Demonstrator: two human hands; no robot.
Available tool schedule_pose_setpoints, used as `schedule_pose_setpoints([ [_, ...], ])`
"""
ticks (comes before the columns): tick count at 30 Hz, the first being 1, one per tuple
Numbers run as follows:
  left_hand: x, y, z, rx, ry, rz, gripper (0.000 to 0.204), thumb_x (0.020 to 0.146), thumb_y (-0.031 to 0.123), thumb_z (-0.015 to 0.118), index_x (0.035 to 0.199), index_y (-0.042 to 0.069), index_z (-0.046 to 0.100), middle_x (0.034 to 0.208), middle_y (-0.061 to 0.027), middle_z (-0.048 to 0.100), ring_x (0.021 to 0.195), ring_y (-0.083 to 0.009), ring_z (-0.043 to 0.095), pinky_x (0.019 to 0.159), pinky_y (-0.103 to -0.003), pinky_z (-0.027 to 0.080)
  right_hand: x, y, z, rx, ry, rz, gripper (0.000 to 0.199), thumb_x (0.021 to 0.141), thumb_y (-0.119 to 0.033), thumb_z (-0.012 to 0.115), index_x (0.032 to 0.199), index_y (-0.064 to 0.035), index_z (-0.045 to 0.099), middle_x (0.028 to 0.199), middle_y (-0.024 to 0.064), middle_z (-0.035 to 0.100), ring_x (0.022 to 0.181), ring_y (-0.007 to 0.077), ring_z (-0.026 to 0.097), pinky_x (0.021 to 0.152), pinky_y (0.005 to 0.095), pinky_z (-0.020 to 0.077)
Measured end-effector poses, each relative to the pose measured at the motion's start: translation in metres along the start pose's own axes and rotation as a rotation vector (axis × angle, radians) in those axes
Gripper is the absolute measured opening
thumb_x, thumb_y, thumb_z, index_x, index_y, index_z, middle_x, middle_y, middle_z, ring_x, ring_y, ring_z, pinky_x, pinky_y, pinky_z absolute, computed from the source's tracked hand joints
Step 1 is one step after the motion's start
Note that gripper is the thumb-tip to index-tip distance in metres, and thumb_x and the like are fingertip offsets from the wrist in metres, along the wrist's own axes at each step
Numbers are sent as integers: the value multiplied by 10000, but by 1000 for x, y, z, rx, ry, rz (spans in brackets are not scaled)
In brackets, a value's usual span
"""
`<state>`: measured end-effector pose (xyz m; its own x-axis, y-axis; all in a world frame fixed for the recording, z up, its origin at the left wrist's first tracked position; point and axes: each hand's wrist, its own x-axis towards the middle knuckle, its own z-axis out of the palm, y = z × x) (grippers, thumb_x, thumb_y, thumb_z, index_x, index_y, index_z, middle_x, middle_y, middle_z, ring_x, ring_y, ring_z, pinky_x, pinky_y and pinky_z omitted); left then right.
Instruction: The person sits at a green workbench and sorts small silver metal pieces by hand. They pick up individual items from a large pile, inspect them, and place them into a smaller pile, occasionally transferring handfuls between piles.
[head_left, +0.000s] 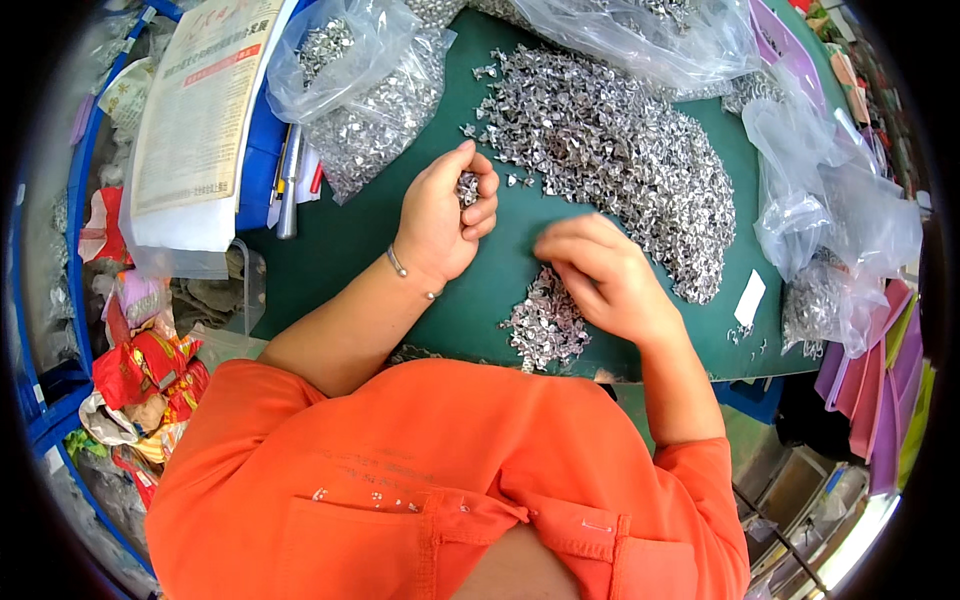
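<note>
My left hand is curled round a clutch of small silvery metal pieces, which show between the thumb and fingers. A thin bangle circles that wrist. My right hand hovers over a small heap of metal pieces near the table's front edge. Its fingers are bent and smeared by motion, so I cannot see whether anything is in them. Beyond both hands spreads a large pile of the same shiny pieces, with a few loose ones at its left edge.
Clear plastic bags of metal pieces lie at the back left, and another bag sits at the right. A newspaper rests by a blue bin. The green table carries a white paper slip. Red wrappers lie at the left.
</note>
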<state>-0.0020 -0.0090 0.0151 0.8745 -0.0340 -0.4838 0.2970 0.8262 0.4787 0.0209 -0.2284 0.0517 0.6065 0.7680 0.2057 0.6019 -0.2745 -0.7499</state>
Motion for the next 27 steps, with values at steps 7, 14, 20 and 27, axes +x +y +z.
schedule_pose_setpoints([
  [7, 0, 4, -4, -28, -22, 48, 251, 1062, 291, 477, 913, 106, 555, 757, -29, 531, 502, -80, 389, 427, -220, 292, 34, 7, 32, -415, 57, -103, 454, 729, 79, 608, 1173, -1, 656, 1238, 147, 634, 1147, 323, 593, 972, 413, 504],
  [14, -2, 3, -4, -20, -27, 23, 244, 1059, 280, 483, 914, 97, 553, 770, -36, 536, 498, -80, 384, 426, -220, 292, -24, 13, -7, -162, 390, 142, 270, 860, 125, 572, 1066, -7, 687, 1071, 145, 688, 962, 295, 664, 872, 360, 530],
  [20, -2, 3, -2, -10, -4, 26, 242, 1060, 270, 481, 914, 92, 553, 771, -34, 538, 493, -77, 375, 423, -220, 285, -42, 14, -2, -113, 459, 350, 129, 875, 41, 670, 992, -9, 685, 938, 112, 692, 814, 209, 665, 722, 310, 527],
  [27, -1, 4, -2, -2, -11, 29, 241, 1058, 272, 485, 915, 90, 555, 763, -34, 539, 495, -76, 380, 419, -222, 281, -41, 14, 13, -248, 352, 124, 200, 755, 79, 726, 898, -41, 654, 889, 99, 656, 825, 298, 632, 722, 379, 520],
])
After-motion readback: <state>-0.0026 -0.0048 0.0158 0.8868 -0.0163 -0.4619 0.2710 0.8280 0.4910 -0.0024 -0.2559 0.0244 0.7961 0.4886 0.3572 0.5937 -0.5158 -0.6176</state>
